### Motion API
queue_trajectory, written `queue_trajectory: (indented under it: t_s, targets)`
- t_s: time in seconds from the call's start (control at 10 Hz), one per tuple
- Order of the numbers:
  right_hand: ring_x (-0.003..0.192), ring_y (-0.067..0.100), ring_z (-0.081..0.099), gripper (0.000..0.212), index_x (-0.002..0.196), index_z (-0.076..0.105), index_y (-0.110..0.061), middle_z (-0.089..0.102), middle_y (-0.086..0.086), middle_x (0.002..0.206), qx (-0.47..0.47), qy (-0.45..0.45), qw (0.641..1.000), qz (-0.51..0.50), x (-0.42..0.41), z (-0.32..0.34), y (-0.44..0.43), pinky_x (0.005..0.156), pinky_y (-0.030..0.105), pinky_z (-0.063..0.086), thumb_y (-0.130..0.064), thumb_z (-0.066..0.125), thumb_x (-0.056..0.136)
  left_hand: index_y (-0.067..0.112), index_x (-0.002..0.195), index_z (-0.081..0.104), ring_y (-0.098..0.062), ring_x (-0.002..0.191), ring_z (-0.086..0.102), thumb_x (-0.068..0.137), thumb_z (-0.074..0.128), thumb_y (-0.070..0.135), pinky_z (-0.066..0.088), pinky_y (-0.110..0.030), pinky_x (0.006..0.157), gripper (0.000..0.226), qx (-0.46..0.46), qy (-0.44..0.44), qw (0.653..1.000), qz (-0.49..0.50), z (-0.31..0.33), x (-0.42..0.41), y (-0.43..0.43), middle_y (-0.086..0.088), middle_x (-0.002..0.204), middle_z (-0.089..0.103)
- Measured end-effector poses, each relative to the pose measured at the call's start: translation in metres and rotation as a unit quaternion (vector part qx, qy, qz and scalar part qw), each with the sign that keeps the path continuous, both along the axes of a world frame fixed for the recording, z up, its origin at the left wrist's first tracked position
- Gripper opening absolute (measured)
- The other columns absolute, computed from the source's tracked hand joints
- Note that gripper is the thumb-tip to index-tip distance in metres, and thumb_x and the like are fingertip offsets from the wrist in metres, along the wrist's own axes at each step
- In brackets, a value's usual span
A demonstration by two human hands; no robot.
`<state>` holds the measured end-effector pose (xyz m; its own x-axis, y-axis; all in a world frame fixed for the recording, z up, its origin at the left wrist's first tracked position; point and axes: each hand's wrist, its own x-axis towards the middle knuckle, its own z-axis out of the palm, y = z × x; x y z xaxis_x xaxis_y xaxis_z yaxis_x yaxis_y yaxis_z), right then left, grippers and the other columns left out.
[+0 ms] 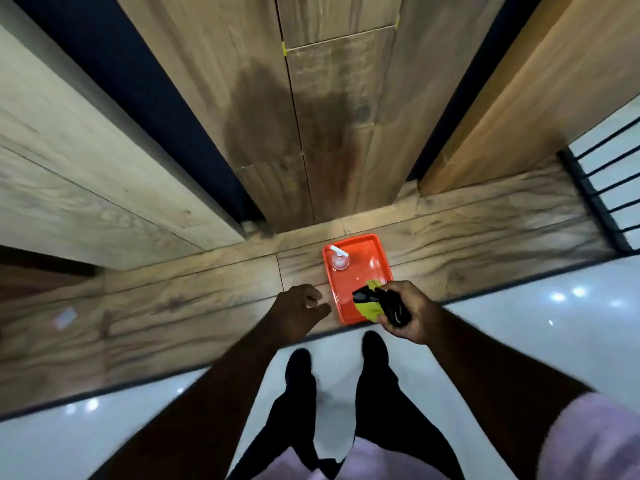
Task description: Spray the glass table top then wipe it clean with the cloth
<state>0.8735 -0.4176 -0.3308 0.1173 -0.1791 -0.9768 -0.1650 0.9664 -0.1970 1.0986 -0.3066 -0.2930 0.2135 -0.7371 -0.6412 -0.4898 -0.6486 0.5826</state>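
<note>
My right hand (412,311) grips a bunched cloth (372,304), yellow with black parts, over the near corner of an orange tray (367,258). A clear spray bottle (339,259) with a white nozzle stands at the tray's far left. My left hand (299,308) hovers just left of the tray with loosely curled fingers and holds nothing. The tray sits on a wood-grain ledge (173,306) with a dark front edge. No glass table top is plainly visible.
A wood-panelled wall (329,116) rises behind the ledge, with dark gaps on either side. A black railing (602,188) stands at the right. Below me is a glossy white floor (536,334), with my dark trousers and shoes (374,344).
</note>
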Motion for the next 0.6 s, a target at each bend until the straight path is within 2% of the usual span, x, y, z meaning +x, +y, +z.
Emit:
queue_trajectory:
  t_s: [0.1,0.2,0.3,0.4,0.5,0.6]
  targets:
    - [0.067,0.018,0.062,0.005,0.098,0.065,-0.012,0.069,0.009,0.076,-0.078,0.048,0.995,0.048,0.014,-0.019,-0.032,0.043,0.022,0.056,-0.011,0.070,0.100,0.022,0.113,0.071,-0.005,0.088,0.065,0.089,0.079,0.040,0.045,-0.016,0.070,0.031,0.009,0.009,0.998,0.061,-0.001,-0.016,-0.007,0.004,0.112,0.073]
    - [0.071,0.021,0.067,0.017,0.098,0.065,-0.016,0.070,0.012,0.087,-0.120,0.055,0.990,0.060,0.017,-0.036,-0.043,0.047,0.025,0.060,-0.004,0.076,0.096,0.024,0.111,0.072,0.000,0.077,0.064,0.089,0.079,0.040,0.044,-0.018,0.062,0.028,0.002,0.002,0.996,0.089,-0.002,-0.023,-0.008,0.006,0.108,0.074]
    - [0.087,0.025,0.075,0.021,0.089,0.073,-0.018,0.078,0.009,0.101,-0.215,0.116,0.958,0.149,0.013,-0.049,-0.049,0.075,0.040,0.067,0.002,0.075,0.091,0.024,0.108,0.073,0.006,0.066,0.061,0.089,0.079,0.040,0.042,-0.008,0.053,0.026,-0.012,0.008,0.993,0.117,0.001,-0.033,-0.005,0.009,0.105,0.074]
    - [0.092,0.020,0.079,0.021,0.086,0.081,-0.017,0.083,-0.002,0.090,-0.283,0.162,0.926,0.189,0.006,-0.058,-0.051,0.096,0.045,0.065,0.001,0.070,0.088,0.023,0.111,0.072,0.003,0.073,0.063,0.089,0.078,0.041,0.042,-0.006,0.055,0.029,-0.019,0.014,0.993,0.112,0.003,-0.037,-0.005,0.008,0.107,0.074]
    - [0.091,0.020,0.077,0.020,0.089,0.083,-0.015,0.082,-0.005,0.087,-0.320,0.183,0.907,0.205,0.001,-0.053,-0.048,0.096,0.041,0.063,-0.001,0.069,0.086,0.024,0.110,0.072,-0.001,0.081,0.066,0.090,0.078,0.041,0.042,-0.006,0.057,0.027,-0.021,0.005,0.993,0.117,0.007,-0.036,0.004,0.008,0.108,0.074]
    - [0.074,0.025,0.072,0.021,0.084,0.079,-0.013,0.082,0.010,0.096,-0.308,0.115,0.932,0.153,0.004,-0.039,-0.041,0.075,0.036,0.062,0.005,0.070,0.087,0.023,0.109,0.073,0.000,0.078,0.066,0.090,0.078,0.038,0.042,-0.005,0.058,0.025,-0.029,0.007,0.989,0.142,0.012,-0.038,0.012,0.008,0.107,0.075]
